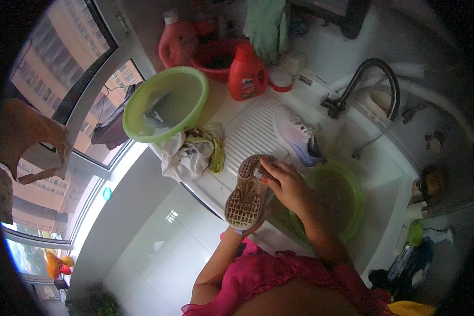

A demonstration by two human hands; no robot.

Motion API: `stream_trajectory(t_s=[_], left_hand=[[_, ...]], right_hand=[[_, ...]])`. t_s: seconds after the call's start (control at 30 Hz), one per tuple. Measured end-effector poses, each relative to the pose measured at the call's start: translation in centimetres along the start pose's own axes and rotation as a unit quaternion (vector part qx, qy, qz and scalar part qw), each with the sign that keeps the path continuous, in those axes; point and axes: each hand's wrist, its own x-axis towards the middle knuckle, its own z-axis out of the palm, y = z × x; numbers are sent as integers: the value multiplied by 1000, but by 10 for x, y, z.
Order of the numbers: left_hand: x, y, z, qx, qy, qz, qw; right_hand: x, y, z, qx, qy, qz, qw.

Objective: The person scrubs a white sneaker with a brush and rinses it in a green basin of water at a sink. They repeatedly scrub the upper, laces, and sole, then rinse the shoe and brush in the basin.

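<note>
My left hand [257, 224] supports a shoe [245, 199] from beneath, sole up, over the sink's front edge. The sole has a brown, worn-looking tread. My right hand [286, 183] is at the forefoot, its fingers closed around a small brush [260, 172] whose pale bristles touch the tread; most of it is hidden by the fingers. Beyond lies the other shoe [298, 138], a white and lilac sneaker with white laces, on the ribbed washboard [249, 128]. Under my right forearm a green basin [353, 193] sits in the sink.
A light green basin [199, 106] holds water and dark cloth. Crumpled white and yellow-green cloths [189, 156] lie beside it. A red detergent bottle [247, 77] stands behind the washboard. The black faucet [379, 65] arches over the sink [395, 166]. Windows [59, 173] line the left.
</note>
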Motion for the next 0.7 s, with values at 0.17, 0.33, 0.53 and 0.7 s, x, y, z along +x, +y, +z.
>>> stream_trajectory(t_s=[0.17,0.33,0.53,0.7], left_hand=[[-25,2,-15,-43,-5,1,999],[-54,13,-47,-60,-81,-17,995],[-91,10,-71,-115,-103,-71,985],[-92,14,-68,-160,-4,-204,966]], right_hand=[[-2,-2,7,-48,-10,41,998],[-5,-9,12,-79,14,44,996],[-11,-12,17,-115,20,67,991],[-11,-14,16,-122,22,45,991]])
